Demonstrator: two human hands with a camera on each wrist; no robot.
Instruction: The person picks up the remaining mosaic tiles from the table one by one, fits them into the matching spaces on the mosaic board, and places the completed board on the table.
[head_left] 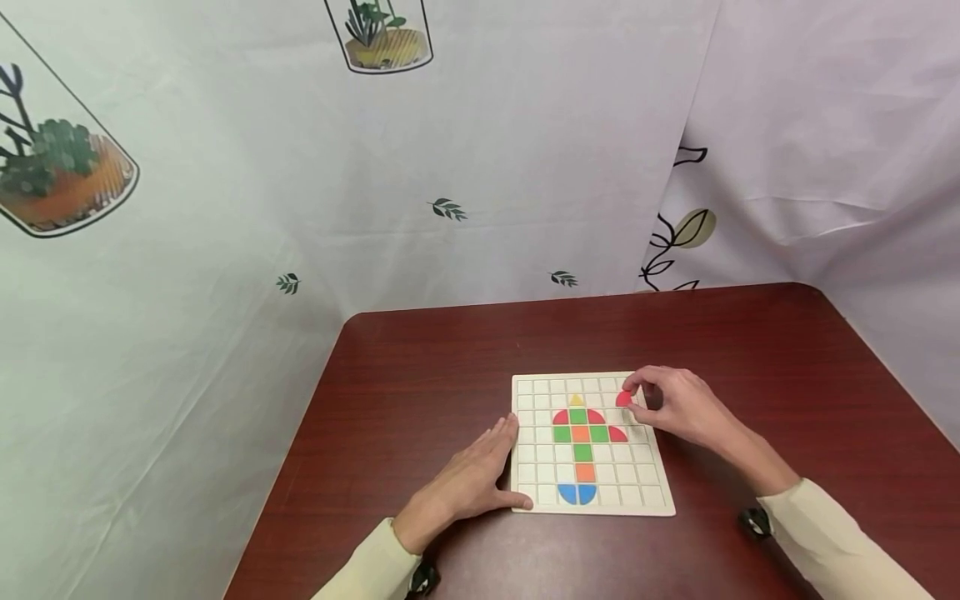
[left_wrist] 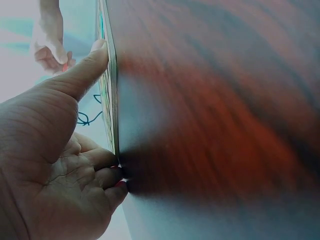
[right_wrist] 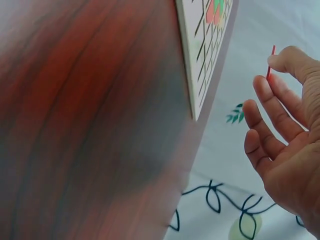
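A white gridded board [head_left: 630, 483] lies flat on the table. My left hand [head_left: 472, 475] rests at its left side, fingers stretched along the edge and thumb on the near-left corner. Above the board's far-right part, my right hand [head_left: 686, 408] pinches a thin red rounded tile [head_left: 623, 399] between thumb and fingertips. In the right wrist view that red tile [right_wrist: 271, 62] shows edge-on. On the grid sit a yellow triangle [head_left: 575, 401], red quarter-round tiles [head_left: 617, 434], several green squares [head_left: 582, 452], orange squares [head_left: 585, 472] and two blue quarter-round tiles [head_left: 567, 494].
The dark red wooden table [head_left: 420, 375] has rounded far corners. Behind it hangs a pale cloth [head_left: 510, 167] printed with plants and leaves. Each wrist wears a black device [head_left: 754, 522] near a cream sleeve [head_left: 832, 533].
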